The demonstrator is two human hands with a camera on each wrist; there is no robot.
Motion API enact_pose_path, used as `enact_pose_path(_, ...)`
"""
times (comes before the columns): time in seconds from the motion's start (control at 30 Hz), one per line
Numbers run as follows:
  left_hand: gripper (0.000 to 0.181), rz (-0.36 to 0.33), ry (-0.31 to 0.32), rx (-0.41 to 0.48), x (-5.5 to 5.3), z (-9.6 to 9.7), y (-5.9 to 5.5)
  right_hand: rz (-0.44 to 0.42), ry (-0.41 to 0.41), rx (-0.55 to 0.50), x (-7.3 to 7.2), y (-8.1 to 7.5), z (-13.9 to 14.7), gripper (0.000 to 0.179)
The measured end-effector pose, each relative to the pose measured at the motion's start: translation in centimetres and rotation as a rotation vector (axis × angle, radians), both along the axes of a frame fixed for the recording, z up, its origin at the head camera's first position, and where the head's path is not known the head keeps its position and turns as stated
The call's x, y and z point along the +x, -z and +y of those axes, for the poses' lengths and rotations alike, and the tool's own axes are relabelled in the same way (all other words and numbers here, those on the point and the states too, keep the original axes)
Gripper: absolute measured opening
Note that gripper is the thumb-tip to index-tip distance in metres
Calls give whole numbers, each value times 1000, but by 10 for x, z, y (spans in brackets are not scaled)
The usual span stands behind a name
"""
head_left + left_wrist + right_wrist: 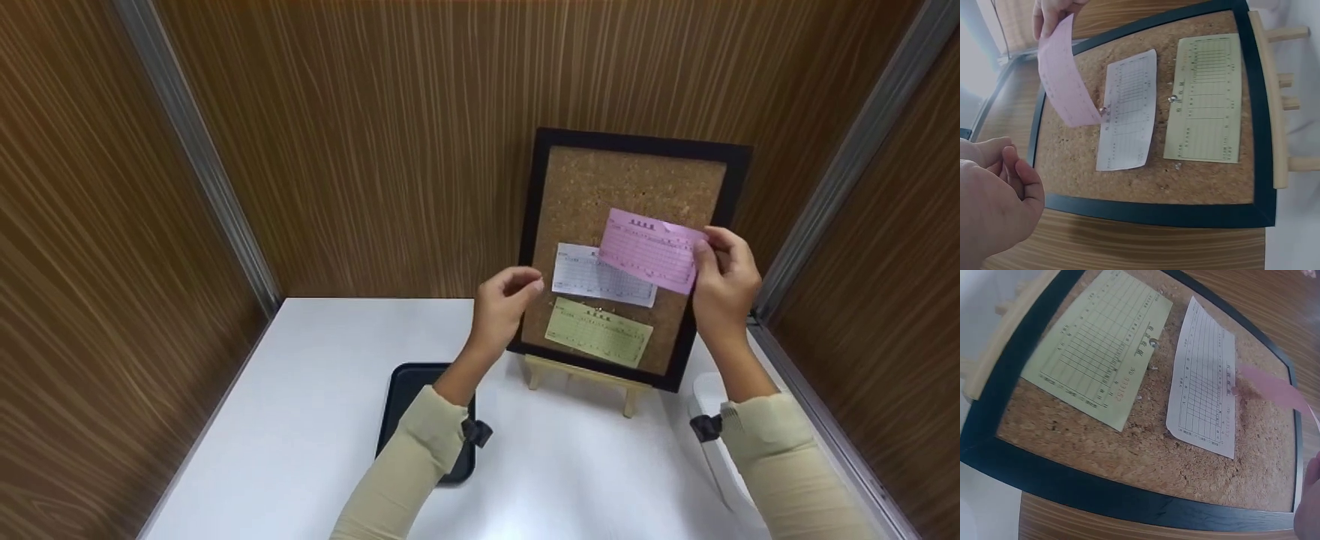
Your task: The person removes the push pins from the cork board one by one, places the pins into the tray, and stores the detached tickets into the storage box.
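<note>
My right hand [727, 281] pinches the right edge of a pink printed slip [649, 251] between thumb and fingers. The slip is held in front of a framed cork board [637, 176], tilted, its left part overlapping a white slip [600, 285]. Below that, a yellow-green slip [598, 334] lies against the cork. A clear push pin [1173, 98] sits at its upper edge, another push pin [1103, 111] at the white slip's. My left hand [501, 307] is at the board's left edge, fingers curled and thumb against fingertips; I cannot tell whether something tiny is between them.
The board leans on a small wooden easel [585, 373] standing on the white table [315, 390]. A dark tray [390, 409] lies under my left forearm. A white object [709, 386] is partly hidden by my right sleeve. Wood-grain walls [360, 150] enclose the table.
</note>
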State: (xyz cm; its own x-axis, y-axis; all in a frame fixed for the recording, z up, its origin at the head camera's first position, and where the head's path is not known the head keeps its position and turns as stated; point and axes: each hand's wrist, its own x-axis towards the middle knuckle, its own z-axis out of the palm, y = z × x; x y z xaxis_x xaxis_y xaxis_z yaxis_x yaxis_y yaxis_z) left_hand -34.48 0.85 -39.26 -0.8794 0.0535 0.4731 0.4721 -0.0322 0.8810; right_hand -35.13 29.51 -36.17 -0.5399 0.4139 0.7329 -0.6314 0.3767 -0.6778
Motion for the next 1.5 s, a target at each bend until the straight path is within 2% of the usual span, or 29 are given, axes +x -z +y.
enact_pose_path(0.17, 15, -55, -3, -30, 15, -10, 14, -25, -10, -67, 18, 8, 12, 24)
enact_pose_path(0.33, 16, -80, -18, -54, 27, -24, 31, -63, 25, -120, 41, 16, 22, 26)
enact_pose_path(0.5, 17, -117, -42, -50, 37, -48, 55, -78, 14, -204, 61, 26, 26, 27)
enact_pose_path(0.63, 18, -165, -79, -69, 45, -70, 76, -80, -10, -261, 71, 38, 32, 30)
enact_pose_path(0.77, 18, -209, -120, -74, 51, -88, 91, -65, -20, -328, 79, 50, 43, 30)
enact_pose_path(0.87, 19, -229, -143, -82, 52, -99, 102, -52, -16, -377, 84, 58, 51, 30)
enact_pose_path(1.1, 20, -289, -175, -89, 48, -117, 130, -90, 30, -415, 97, 80, 67, 30)
enact_pose_path(1.3, 17, -346, -203, -117, 38, -125, 154, -128, 43, -523, 107, 95, 84, 32)
enact_pose_path(1.5, 13, -382, -222, -177, 30, -133, 170, -127, 70, -646, 110, 109, 97, 30)
